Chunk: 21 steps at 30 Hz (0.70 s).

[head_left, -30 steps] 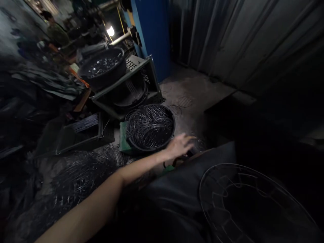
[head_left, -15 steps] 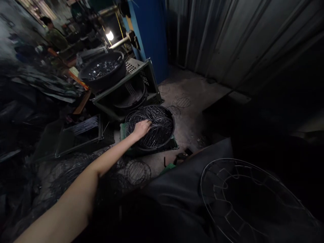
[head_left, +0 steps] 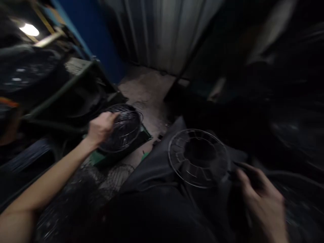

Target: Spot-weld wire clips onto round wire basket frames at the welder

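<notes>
My left hand (head_left: pixel 102 127) is closed on the edge of a round wire grid (head_left: pixel 139 114), above a dark round basin (head_left: pixel 118 149) of similar wire pieces. At lower right my right hand (head_left: pixel 264 199) is closed around what look like dark-handled pliers (head_left: pixel 240 165), though blur and shadow hide most of them. Their tip meets the rim of a round wire frame (head_left: pixel 174 168), which has an outer and an inner ring joined by short bent wires. This frame sits over the dark cloth (head_left: pixel 152 168) on my lap.
Under the basin is a green crate (head_left: pixel 97 158). A larger crate (head_left: pixel 60 86) lies behind it, with a tub of small shiny parts (head_left: pixel 25 74) at upper left. Loose wire grids (head_left: pixel 120 173) lie on the floor. A lit bulb (head_left: pixel 29 29) and a blue panel (head_left: pixel 93 37) stand beyond.
The view has swung right and closer. My left hand has lifted from the basin's pile with a wire grid. My right hand has come into view beside the wire frame.
</notes>
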Each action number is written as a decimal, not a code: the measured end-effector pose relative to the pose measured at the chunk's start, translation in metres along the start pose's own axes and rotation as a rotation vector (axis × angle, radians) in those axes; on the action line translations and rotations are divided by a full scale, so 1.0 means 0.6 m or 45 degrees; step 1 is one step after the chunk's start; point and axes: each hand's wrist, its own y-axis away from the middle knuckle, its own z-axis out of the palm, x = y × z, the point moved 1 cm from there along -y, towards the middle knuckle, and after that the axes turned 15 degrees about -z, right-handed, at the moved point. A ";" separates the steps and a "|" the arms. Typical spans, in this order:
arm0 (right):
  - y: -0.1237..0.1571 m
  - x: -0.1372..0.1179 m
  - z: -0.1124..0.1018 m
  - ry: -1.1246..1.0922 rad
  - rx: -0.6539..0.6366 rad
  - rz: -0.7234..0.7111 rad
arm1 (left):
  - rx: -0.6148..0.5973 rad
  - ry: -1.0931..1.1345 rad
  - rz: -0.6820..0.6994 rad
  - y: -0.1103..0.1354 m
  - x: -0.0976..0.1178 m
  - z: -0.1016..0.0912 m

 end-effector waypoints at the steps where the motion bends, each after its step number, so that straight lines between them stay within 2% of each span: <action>1: -0.003 -0.008 -0.001 -0.029 0.041 0.016 | 0.116 0.074 0.042 -0.012 0.027 -0.002; 3: -0.016 -0.029 0.001 -0.129 0.070 -0.057 | 0.186 0.310 0.123 -0.031 0.100 0.011; 4: -0.022 -0.039 0.003 -0.187 0.059 -0.114 | 0.134 0.432 0.170 -0.036 0.144 0.027; 7: -0.033 -0.055 0.015 -0.334 0.067 -0.133 | -0.196 0.724 0.309 -0.040 0.274 0.106; 10: -0.041 -0.035 0.032 -0.191 0.329 -0.027 | -0.555 0.775 0.421 -0.048 0.356 0.204; 12: -0.051 -0.008 0.044 0.009 0.430 -0.020 | -0.663 0.665 0.436 -0.058 0.379 0.255; 15: -0.067 0.028 0.063 0.270 0.353 -0.013 | -0.694 0.507 0.426 -0.072 0.384 0.300; 18: -0.070 0.040 0.075 0.478 0.294 0.082 | -0.748 0.540 0.387 -0.073 0.376 0.314; 21: -0.060 0.038 0.083 0.569 0.273 0.178 | -0.804 0.671 0.300 -0.065 0.361 0.310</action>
